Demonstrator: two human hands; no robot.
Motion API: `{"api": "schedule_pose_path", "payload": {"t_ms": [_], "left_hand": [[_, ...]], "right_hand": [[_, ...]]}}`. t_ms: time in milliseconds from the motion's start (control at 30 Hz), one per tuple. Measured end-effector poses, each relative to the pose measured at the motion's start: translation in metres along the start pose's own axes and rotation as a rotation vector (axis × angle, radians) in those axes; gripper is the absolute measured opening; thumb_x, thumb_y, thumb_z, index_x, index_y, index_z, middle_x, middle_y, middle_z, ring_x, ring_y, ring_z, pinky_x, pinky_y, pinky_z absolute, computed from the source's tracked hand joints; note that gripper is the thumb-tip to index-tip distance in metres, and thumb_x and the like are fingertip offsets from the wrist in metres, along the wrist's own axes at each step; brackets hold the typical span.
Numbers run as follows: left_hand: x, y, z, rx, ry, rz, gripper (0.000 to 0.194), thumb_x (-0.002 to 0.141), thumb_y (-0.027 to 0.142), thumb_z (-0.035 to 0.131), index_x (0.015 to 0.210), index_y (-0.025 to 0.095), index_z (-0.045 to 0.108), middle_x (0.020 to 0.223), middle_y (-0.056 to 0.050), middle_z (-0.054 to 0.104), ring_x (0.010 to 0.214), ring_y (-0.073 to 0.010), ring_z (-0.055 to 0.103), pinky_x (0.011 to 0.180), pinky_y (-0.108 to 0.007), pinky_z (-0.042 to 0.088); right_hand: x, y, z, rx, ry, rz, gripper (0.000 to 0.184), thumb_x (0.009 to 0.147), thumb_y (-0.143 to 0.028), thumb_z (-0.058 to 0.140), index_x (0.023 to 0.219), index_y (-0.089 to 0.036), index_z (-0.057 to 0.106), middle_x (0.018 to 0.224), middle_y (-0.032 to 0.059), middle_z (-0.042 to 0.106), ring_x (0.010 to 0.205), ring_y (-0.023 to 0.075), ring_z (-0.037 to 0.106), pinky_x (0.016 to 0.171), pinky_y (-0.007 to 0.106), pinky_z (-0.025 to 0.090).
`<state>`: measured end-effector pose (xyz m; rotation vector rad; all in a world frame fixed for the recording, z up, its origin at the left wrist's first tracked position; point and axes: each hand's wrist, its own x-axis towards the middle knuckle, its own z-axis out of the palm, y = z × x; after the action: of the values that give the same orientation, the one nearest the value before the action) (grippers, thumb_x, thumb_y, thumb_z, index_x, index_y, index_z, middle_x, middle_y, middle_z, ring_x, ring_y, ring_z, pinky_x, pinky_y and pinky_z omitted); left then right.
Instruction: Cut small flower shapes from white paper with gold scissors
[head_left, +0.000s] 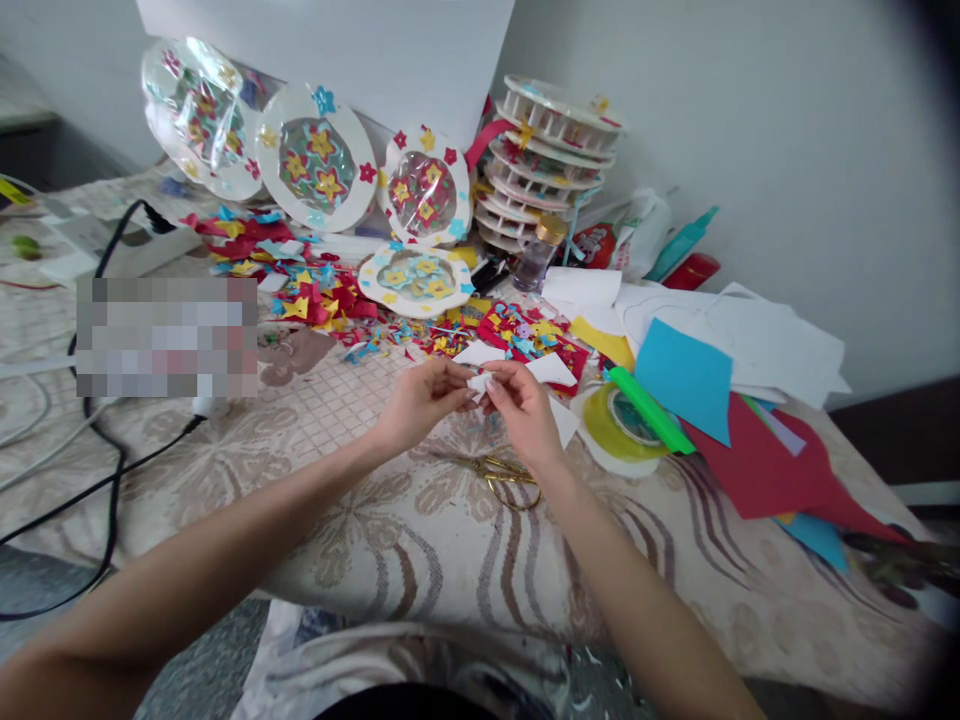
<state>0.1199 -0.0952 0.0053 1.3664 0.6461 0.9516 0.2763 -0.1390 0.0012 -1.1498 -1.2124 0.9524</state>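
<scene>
A small white paper piece [480,384] is pinched between the fingertips of my left hand [421,402] and my right hand [523,408], which meet over the middle of the table. Its exact shape is too small to make out. Below my right wrist lies a pair of gold-handled scissors [508,470], partly covered by that hand. White paper scraps [553,369] rest just beyond and beside my right hand. Past my fingertips spreads a litter of tiny red, yellow and blue paper cuttings [450,335].
Decorated white round frames [352,205] lean at the back, beside a stack of white tiered rings [551,165]. At right lie yellow tape [600,425], a green tube [649,408], and blue [684,375] and red sheets [757,465]. Black cables [112,470] cross the left side.
</scene>
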Motion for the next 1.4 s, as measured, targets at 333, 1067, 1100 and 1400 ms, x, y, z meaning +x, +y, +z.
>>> {"api": "schedule_pose_path", "payload": {"t_ms": [333, 1067, 1100, 1400], "left_hand": [[0.002, 0.003, -0.002, -0.048, 0.006, -0.077, 0.031, 0.067, 0.032, 0.076, 0.084, 0.010, 0.063, 0.072, -0.005, 0.069, 0.064, -0.0137, 0.067, 0.063, -0.025, 0.055], [0.001, 0.003, -0.001, -0.178, 0.100, -0.252, 0.025, 0.069, 0.025, 0.075, 0.084, 0.009, 0.062, 0.076, -0.005, 0.070, 0.069, -0.0133, 0.068, 0.070, -0.026, 0.056], [0.001, 0.002, -0.001, -0.186, 0.094, -0.257, 0.026, 0.069, 0.025, 0.075, 0.084, 0.010, 0.062, 0.076, -0.005, 0.070, 0.069, -0.0136, 0.068, 0.070, -0.027, 0.056], [0.000, -0.002, 0.003, -0.304, 0.017, -0.243, 0.027, 0.071, 0.030, 0.074, 0.089, 0.011, 0.067, 0.082, -0.005, 0.071, 0.075, -0.0149, 0.069, 0.075, -0.027, 0.057]], "right_hand": [[0.002, 0.002, -0.007, -0.193, 0.085, -0.077, 0.015, 0.078, -0.035, 0.066, 0.084, -0.023, 0.060, 0.078, 0.0009, 0.061, 0.069, 0.0157, 0.056, 0.064, 0.029, 0.046], [0.002, -0.004, 0.003, 0.278, 0.173, 0.196, 0.021, 0.067, -0.034, 0.073, 0.075, -0.021, 0.060, 0.064, -0.0032, 0.059, 0.057, 0.0101, 0.053, 0.054, 0.024, 0.044], [0.001, -0.004, 0.003, 0.271, 0.172, 0.195, 0.021, 0.067, -0.034, 0.073, 0.076, -0.021, 0.059, 0.063, -0.0034, 0.058, 0.057, 0.0099, 0.052, 0.055, 0.024, 0.043], [-0.001, 0.002, 0.009, 0.159, 0.219, 0.154, 0.022, 0.068, -0.035, 0.072, 0.078, -0.020, 0.059, 0.070, -0.0020, 0.060, 0.061, 0.0117, 0.052, 0.059, 0.026, 0.043]]}}
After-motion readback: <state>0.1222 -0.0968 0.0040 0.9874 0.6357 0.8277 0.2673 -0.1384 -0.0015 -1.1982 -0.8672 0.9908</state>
